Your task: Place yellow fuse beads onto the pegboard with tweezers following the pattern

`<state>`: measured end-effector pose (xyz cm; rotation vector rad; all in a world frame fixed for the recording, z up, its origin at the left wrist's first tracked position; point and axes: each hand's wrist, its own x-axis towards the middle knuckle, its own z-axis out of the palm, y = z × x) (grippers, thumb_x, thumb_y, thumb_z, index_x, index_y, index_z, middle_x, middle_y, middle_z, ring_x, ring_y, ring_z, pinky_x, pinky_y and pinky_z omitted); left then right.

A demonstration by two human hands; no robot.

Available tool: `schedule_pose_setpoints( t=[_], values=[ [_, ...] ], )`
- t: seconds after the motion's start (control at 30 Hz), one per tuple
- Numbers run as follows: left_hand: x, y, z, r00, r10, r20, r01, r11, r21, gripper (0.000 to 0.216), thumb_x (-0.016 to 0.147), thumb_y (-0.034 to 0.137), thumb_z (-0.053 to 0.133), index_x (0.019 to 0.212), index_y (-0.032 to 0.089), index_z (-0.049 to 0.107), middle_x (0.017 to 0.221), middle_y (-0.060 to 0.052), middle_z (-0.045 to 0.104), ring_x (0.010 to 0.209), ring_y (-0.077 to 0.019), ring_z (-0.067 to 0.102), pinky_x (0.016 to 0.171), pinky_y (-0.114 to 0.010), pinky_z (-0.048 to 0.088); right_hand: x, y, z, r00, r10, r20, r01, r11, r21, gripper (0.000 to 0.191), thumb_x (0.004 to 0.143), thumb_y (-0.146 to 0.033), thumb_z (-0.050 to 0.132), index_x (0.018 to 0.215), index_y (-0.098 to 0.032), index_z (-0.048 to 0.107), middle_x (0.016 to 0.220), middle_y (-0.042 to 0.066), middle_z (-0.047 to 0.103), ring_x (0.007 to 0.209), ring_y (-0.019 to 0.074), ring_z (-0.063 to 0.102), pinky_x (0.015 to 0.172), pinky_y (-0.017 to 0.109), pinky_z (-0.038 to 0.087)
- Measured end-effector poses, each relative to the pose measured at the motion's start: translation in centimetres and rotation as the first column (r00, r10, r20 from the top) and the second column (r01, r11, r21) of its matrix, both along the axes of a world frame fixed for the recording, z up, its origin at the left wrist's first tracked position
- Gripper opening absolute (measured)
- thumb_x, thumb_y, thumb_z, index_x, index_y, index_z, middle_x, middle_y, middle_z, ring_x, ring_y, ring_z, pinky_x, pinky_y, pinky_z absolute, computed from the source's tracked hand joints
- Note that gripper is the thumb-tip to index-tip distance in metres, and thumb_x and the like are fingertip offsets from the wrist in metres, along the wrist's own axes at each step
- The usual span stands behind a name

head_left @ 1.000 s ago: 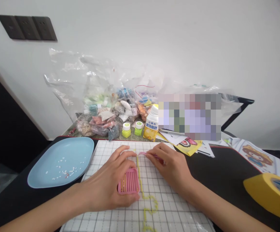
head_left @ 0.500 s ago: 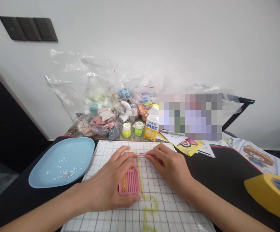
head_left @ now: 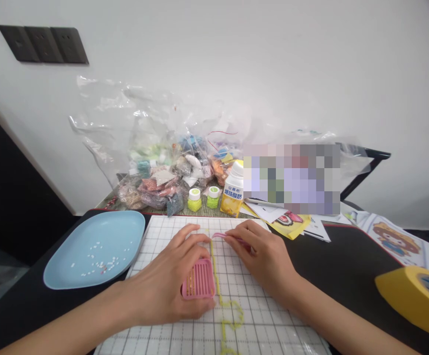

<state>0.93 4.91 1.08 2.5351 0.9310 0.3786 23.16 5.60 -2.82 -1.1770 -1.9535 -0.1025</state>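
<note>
My left hand (head_left: 173,276) lies on the white gridded board (head_left: 266,320), fingers and thumb curled around a small pink slotted tray (head_left: 202,278). Gold-coloured bits sit in the tray's left slots. Pinched in my right hand (head_left: 261,251) is a pair of pink tweezers (head_left: 220,235), tips pointing left toward the top of a yellow-green line of tiny beads (head_left: 215,273). The line runs straight down past the tray, then curls in loops toward the board's near edge. Whether the tips hold a bead is too small to tell.
On the left a blue plate (head_left: 66,236) holds scattered white beads. Behind the board stand two small bead jars (head_left: 194,201), a yogurt carton (head_left: 232,195) and plastic bags of beads (head_left: 159,182). Papers (head_left: 292,222) and a yellow tape roll (head_left: 403,301) are on the right.
The tweezer tips have shifted very slightly right, away from the bead line's top end. My left hand and the pink tray stay essentially in place.
</note>
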Motion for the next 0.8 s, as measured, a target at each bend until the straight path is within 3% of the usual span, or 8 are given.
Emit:
schedule_pose_setpoints(
  t=[0.37,0.6,0.8],
  values=[
    [-0.14,0.00,-0.19,0.998,-0.045,0.036,0.041,0.995,0.095,0.041,0.072,0.031,0.076,0.104,0.016,0.055,0.125,-0.016,0.052,0.132,-0.0395,0.030,0.104,-0.060,0.038,0.01,-0.54,0.36,0.999,0.004,-0.049,-0.003,1.000,0.023,0.020,0.093,-0.032,0.055,0.086,-0.019,0.068,0.074,0.000,0.063,0.048,0.0065,0.048,0.049,0.020,0.040],
    [-0.39,-0.23,-0.48,0.995,-0.085,0.051,0.075,0.979,0.189,0.047,0.072,0.028,0.076,0.110,0.013,0.053,0.120,-0.016,0.055,0.126,-0.0378,0.036,0.102,-0.056,0.042,0.05,-0.78,0.54,0.999,0.025,-0.030,-0.023,0.999,0.035,0.023,0.090,-0.034,0.059,0.074,-0.019,0.064,0.067,-0.001,0.060,0.043,0.0056,0.042,0.044,0.019,0.035],
    [-0.46,-0.19,-0.75,0.997,-0.061,0.040,0.053,0.981,0.185,0.047,0.072,0.028,0.076,0.111,0.014,0.055,0.122,-0.015,0.055,0.128,-0.0389,0.035,0.101,-0.054,0.045,0.07,-0.80,0.62,0.999,0.040,-0.009,-0.040,0.999,0.005,0.024,0.090,-0.033,0.059,0.072,-0.018,0.063,0.065,-0.001,0.060,0.044,0.0061,0.044,0.043,0.019,0.035]
  ],
)
